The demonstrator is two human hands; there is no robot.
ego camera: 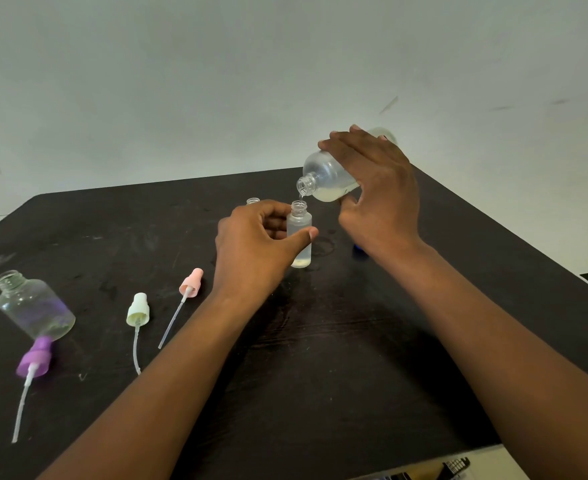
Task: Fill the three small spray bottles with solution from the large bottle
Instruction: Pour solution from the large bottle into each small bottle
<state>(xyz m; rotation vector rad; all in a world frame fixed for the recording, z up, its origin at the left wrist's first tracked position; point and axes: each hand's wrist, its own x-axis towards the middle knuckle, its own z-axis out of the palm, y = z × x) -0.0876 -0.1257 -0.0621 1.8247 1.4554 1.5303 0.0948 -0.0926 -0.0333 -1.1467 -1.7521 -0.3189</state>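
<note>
From the head view, your right hand [377, 188] grasps the large bottle [330, 174], tipped so its open mouth hangs just above the neck of the small bottle [299, 233] that your left hand [254, 247] pinches between thumb and fingers, standing upright on the counter [320, 358]. A thin stream runs between the two mouths, and only a shallow layer shows at the small bottle's bottom, so this fill looks early.

Keep the large bottle's lip close over the small neck and hold the tilt shallow; the neck is narrow, and a steeper tip would likely spill down the side onto your thumb. Press the small bottle down lightly so it cannot rock. Ease the large bottle back upright before the level reaches the shoulder, leaving room for the sprayer tube.

Just behind the small bottle, past your left hand, a second open neck [253, 201] peeks out. Well to its left lie the pink sprayer [191, 282], the pale yellow sprayer [138, 310], the purple sprayer [35, 356] and a wider clear bottle [33, 306].
</note>
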